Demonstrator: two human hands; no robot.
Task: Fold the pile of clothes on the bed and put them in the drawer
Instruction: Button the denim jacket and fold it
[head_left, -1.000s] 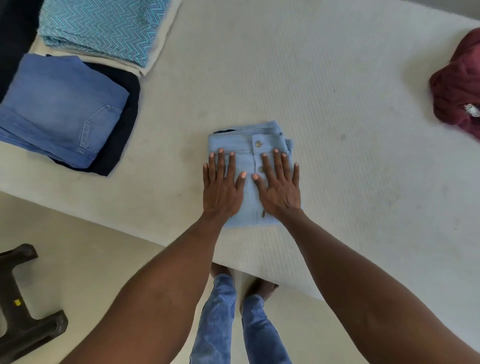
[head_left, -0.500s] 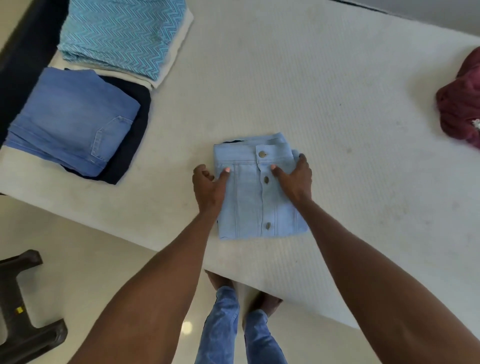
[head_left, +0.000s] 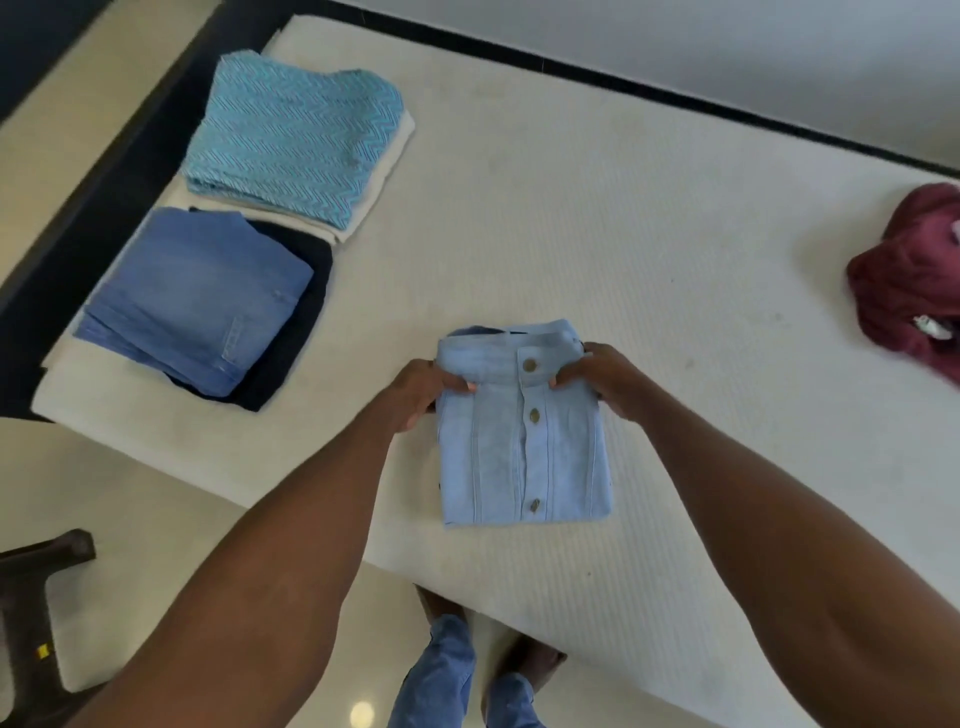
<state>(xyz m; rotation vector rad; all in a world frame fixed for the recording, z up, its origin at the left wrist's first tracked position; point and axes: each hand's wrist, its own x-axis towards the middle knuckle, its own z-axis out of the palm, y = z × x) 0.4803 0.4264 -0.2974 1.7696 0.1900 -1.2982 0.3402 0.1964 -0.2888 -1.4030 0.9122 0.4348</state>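
folded shirt (head_left: 522, 447) gripped for lifting
left hand (head_left: 415, 389) and right hand (head_left: 602, 382) pinch its far corners; best lifted level so folds hold.

bare mattress (head_left: 597, 218) ahead, stacks (head_left: 291, 140) seemingly left

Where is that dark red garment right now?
The dark red garment lies crumpled at the far right edge of the bed, well right of the folded light-blue shirt.
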